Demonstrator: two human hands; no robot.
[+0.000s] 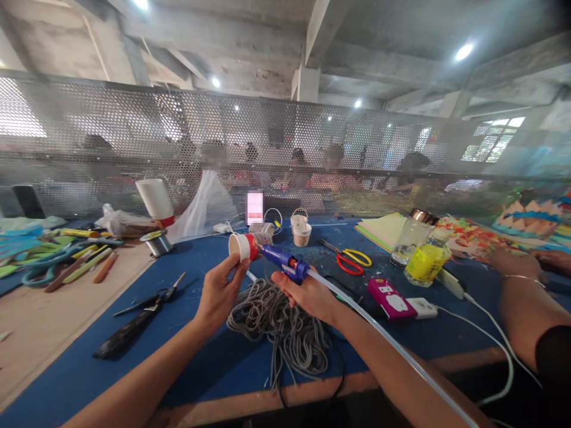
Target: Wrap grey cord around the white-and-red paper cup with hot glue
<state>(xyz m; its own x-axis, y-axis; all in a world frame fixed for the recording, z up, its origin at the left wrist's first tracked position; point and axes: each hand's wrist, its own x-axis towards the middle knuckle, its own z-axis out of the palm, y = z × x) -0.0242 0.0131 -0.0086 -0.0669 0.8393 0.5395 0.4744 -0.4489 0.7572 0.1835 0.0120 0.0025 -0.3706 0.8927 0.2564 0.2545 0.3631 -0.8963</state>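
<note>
My left hand [222,287] is closed around a small white paper cup [241,246] with a red band at its base, tipped on its side. In my right hand [307,292] is a blue glue gun [285,263], its nozzle close to the red base of the cup; whether they touch I cannot tell. A long clear glue stick [375,324] runs out of the gun's rear and over my right forearm. Beneath both hands lies a loose heap of grey cord [285,333] on the blue table top [178,371].
Black-handled scissors [138,318] lie left, red-and-yellow scissors [352,260] right. Behind stand a small basket-like cup [301,230], a phone [255,207] and stacked cups [154,199]. Glass jar [408,238], yellow bottle [428,258] and purple box [391,299] stand right, beside a co-worker's arm [529,303].
</note>
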